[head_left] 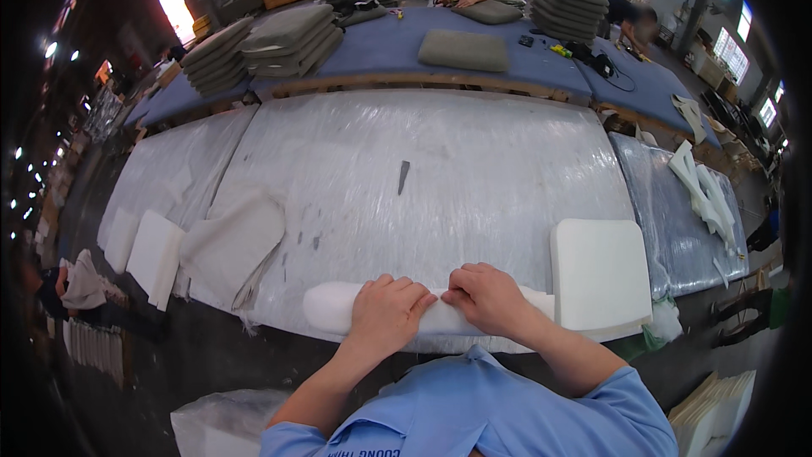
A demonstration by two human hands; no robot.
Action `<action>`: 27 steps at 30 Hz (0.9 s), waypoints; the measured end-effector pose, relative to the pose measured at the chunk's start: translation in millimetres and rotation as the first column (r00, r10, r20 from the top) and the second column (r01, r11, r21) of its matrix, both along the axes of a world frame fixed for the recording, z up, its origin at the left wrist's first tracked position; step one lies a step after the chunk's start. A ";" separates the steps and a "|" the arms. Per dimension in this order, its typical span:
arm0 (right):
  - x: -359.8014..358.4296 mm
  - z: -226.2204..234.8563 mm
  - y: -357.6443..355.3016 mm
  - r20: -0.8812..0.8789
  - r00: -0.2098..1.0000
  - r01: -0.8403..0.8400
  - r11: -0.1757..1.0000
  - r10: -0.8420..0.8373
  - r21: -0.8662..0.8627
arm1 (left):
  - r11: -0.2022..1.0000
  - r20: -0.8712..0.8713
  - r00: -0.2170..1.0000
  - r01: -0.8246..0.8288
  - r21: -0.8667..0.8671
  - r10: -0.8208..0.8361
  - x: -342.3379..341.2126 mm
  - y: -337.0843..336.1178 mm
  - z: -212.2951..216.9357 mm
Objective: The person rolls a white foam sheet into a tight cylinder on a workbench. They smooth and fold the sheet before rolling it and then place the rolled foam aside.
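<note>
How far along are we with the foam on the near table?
Looks done: grey cushions lie stacked on the blue table behind. In hand: the left hand and right hand press down on a rolled white foam piece at the plastic-covered table's near edge. Seemingly left: a square foam pad on the right and flat foam pieces on the left lie untouched.

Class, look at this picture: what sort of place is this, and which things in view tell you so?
Most likely a cushion or upholstery workshop. Both hands, left hand and right hand, press a roll of white wadding on a plastic-covered worktable, beside a white foam slab; stacks of grey cushions sit behind.
</note>
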State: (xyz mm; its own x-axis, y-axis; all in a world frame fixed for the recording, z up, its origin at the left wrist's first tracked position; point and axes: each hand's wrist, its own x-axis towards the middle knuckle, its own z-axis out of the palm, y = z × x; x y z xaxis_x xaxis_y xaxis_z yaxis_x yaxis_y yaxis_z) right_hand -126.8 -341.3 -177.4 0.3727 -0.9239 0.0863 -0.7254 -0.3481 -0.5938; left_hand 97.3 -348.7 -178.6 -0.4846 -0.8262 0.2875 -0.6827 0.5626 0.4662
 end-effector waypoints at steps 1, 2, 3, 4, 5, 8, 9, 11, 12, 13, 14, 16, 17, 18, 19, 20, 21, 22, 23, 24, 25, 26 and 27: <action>-0.8 -0.8 -1.8 0.008 1.000 0.007 1.000 -0.007 -0.024 | 1.000 -0.010 1.000 0.000 -0.008 0.000 -2.9 -2.8 0.5; -2.5 -1.4 -1.7 0.016 1.000 0.019 0.999 -0.018 -0.049 | 1.000 0.001 1.000 -0.008 -0.010 0.008 -4.5 -4.1 1.6; -5.4 2.3 -0.6 -0.049 0.999 0.009 0.997 -0.013 -0.079 | 1.000 0.014 1.000 -0.013 -0.011 0.013 -5.4 -6.2 1.3; -9.0 11.4 1.4 -0.116 0.993 0.003 0.993 -0.016 -0.115 | 1.000 0.024 1.000 -0.011 -0.021 0.012 -6.5 -9.9 2.9; -12.3 17.4 2.3 -0.184 0.983 0.000 0.989 -0.027 -0.149 | 0.999 0.018 0.999 -0.031 -0.016 0.031 -4.2 -11.7 3.0; -21.2 1.2 0.9 -0.179 0.982 0.049 0.996 -0.061 -0.071 | 1.000 -0.002 1.000 -0.008 -0.007 0.008 -7.8 -16.2 1.2; -20.5 -4.9 -2.4 -0.165 0.983 0.069 0.996 -0.076 -0.050 | 1.000 0.009 1.000 0.002 -0.002 -0.002 -9.8 -17.6 3.8; -23.9 -5.7 -8.3 -0.182 0.980 0.075 0.997 -0.080 -0.036 | 1.000 0.034 0.999 0.002 0.027 -0.003 -13.7 -19.3 5.0; -27.8 -4.8 -7.7 -0.204 0.976 0.072 0.997 -0.078 -0.034 | 1.000 0.022 1.000 0.010 0.022 -0.010 -17.4 -20.3 1.5; -32.9 -1.0 -6.6 -0.221 0.973 0.068 0.997 -0.073 -0.034 | 1.000 0.016 1.000 0.015 0.012 -0.015 -19.8 -22.8 -0.3; -40.6 2.7 -0.9 -0.226 0.970 0.083 0.995 -0.094 -0.058 | 1.000 0.008 1.000 0.021 0.003 -0.021 -20.9 -24.5 -2.3; -49.0 23.1 9.4 -0.245 0.960 0.109 0.987 -0.135 -0.119 | 0.994 0.085 0.996 0.016 0.107 -0.026 -8.0 -28.1 0.7; -49.8 34.2 13.0 -0.261 0.952 0.143 0.986 -0.161 -0.085 | 0.993 0.121 0.992 0.021 0.112 -0.034 -2.3 -26.5 4.7; -55.7 36.2 13.6 -0.276 0.948 0.156 0.987 -0.159 -0.033 | 0.993 0.153 0.987 0.032 0.116 -0.050 -0.5 -26.0 8.7; -59.4 32.1 14.0 -0.280 0.948 0.163 0.986 -0.148 0.029 | 0.994 0.125 0.990 0.045 0.102 -0.058 -1.7 -23.9 9.1; -62.8 28.0 13.8 -0.281 0.950 0.165 0.982 -0.134 0.091 | 0.995 0.096 0.993 0.053 0.088 -0.062 -5.5 -22.6 8.5; -63.1 14.6 10.4 -0.220 0.960 0.202 0.972 -0.171 0.123 | 0.994 0.110 0.991 0.065 0.084 -0.074 -7.0 -20.8 9.4; -66.7 -2.8 5.9 -0.163 0.964 0.237 0.959 -0.211 0.156 | 0.994 0.119 0.989 0.077 0.079 -0.086 -11.1 -19.9 9.6; -74.2 -10.9 5.8 -0.110 0.961 0.269 0.944 -0.252 0.190 | 0.993 0.124 0.987 0.090 0.077 -0.099 -17.1 -19.8 8.0; -74.3 -5.6 5.1 -0.156 0.961 0.246 0.963 -0.227 0.113 | 0.993 0.136 0.986 0.085 0.080 -0.096 -15.9 -21.3 7.8; -72.1 -0.7 5.4 -0.206 0.957 0.216 0.976 -0.204 0.037 | 0.993 0.147 0.985 0.079 0.082 -0.090 -14.6 -22.7 7.5; -69.1 4.2 5.4 -0.258 0.949 0.180 0.983 -0.183 -0.037 | 0.994 0.157 0.984 0.071 0.085 -0.084 -14.0 -24.0 8.1; -62.8 11.5 4.0 -0.223 0.957 0.163 0.979 -0.187 -0.123 | 0.993 0.143 0.986 0.067 0.093 -0.080 -13.1 -25.4 10.3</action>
